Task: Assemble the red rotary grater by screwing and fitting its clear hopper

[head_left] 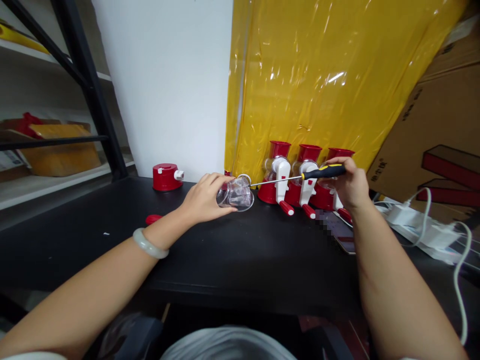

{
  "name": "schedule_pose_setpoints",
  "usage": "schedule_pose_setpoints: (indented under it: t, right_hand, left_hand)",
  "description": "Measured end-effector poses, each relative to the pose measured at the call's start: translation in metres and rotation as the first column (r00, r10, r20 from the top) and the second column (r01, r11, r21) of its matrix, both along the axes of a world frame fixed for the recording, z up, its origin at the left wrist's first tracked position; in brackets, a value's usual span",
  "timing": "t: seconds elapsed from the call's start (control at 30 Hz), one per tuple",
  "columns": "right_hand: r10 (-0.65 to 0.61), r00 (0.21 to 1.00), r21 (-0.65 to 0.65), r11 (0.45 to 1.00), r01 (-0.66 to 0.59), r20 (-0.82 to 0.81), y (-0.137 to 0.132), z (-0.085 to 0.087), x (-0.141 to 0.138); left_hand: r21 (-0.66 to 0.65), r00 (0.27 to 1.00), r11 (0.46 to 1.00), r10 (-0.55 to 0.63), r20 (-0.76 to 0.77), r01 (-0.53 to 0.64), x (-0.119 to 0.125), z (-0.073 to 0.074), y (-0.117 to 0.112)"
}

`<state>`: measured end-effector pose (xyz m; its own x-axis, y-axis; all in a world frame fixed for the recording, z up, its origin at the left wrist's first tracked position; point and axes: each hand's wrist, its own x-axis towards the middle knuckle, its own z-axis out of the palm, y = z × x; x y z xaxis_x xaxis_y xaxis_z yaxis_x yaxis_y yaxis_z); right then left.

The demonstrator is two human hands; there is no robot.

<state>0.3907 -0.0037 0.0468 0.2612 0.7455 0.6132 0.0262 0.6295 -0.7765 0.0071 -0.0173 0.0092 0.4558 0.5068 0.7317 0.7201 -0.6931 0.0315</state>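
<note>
- Spanning the view, a black tabletop (232, 255) carries everything, with a yellow plastic sheet (318, 85) behind it.
- Three red hand-crank grinders (305, 175) stand in a row against the sheet.
- Left hand (204, 197) has its fingers wrapped around a clear plastic cup (237, 193), tipped on its side just above the tabletop.
- Right hand (348, 187) has its fingers clamped on a screwdriver (300, 177), whose tip reaches the cup's rim.

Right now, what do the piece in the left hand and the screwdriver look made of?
The clear housing in the left hand looks like glossy transparent plastic: you see through it. The screwdriver in the right hand has a shiny, likely steel shaft and a black-and-yellow handle, probably plastic or rubber.
</note>
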Motion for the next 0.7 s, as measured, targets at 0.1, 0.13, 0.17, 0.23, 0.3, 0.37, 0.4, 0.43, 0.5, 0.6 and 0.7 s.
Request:
schedule_pose_setpoints:
  t: [0.1,0.13,0.17,0.23,0.3,0.37,0.4,0.43,0.5,0.6,0.7]
  right_hand:
    - [-0.048,0.999,0.036,0.998,0.047,0.022,0.0039,-0.0013,0.0009]
    - [-0.067,0.997,0.051,0.997,0.065,0.030,0.0050,-0.0020,0.0008]
    - [-0.081,0.996,0.064,0.995,0.078,0.043,0.0058,-0.0027,0.0006]
    - [-0.096,0.992,0.065,0.994,0.091,0.079,0.0068,-0.0042,0.0004]
    - [-0.104,0.990,0.049,0.994,0.100,0.094,0.0075,-0.0055,0.0011]
    - [-0.088,0.994,0.029,0.996,0.086,0.071,0.0086,-0.0064,0.0029]
    - [-0.075,0.996,0.022,0.997,0.074,0.054,0.0093,-0.0066,0.0040]
    - [-0.065,0.997,0.019,0.998,0.065,0.043,0.0101,-0.0067,0.0049]
    - [-0.070,0.996,0.026,0.997,0.068,0.050,0.0109,-0.0067,0.0057]
    - [-0.119,0.989,0.057,0.992,0.115,0.086,0.0092,-0.0062,0.0040]
    - [-0.143,0.978,0.056,0.989,0.136,0.152,0.0048,-0.0058,0.0009]
  left_hand:
    - [-0.004,1.000,1.000,0.000,0.003,0.000,-0.0001,-0.0003,0.0003]
    - [-0.003,1.000,1.000,-0.001,0.008,0.001,-0.0001,-0.0004,0.0004]
    - [-0.001,1.000,1.000,-0.002,0.013,0.002,-0.0002,-0.0005,0.0004]
    - [0.000,1.000,1.000,-0.008,0.022,0.008,-0.0004,-0.0007,0.0006]
    - [-0.002,1.000,1.000,-0.015,0.027,0.015,-0.0007,-0.0008,0.0008]
    - [-0.006,0.999,1.000,-0.019,0.027,0.019,-0.0008,-0.0008,0.0012]
    - [-0.008,0.999,1.000,-0.020,0.026,0.020,-0.0007,-0.0007,0.0012]
    - [-0.011,0.999,1.000,-0.020,0.024,0.021,-0.0005,-0.0006,0.0012]
    - [-0.015,1.000,1.000,-0.020,0.020,0.020,0.0001,-0.0002,0.0008]
    - [-0.018,1.000,1.000,-0.011,0.014,0.011,0.0004,0.0003,-0.0003]
    - [-0.022,1.000,1.000,0.003,0.017,-0.002,-0.0001,-0.0001,-0.0006]
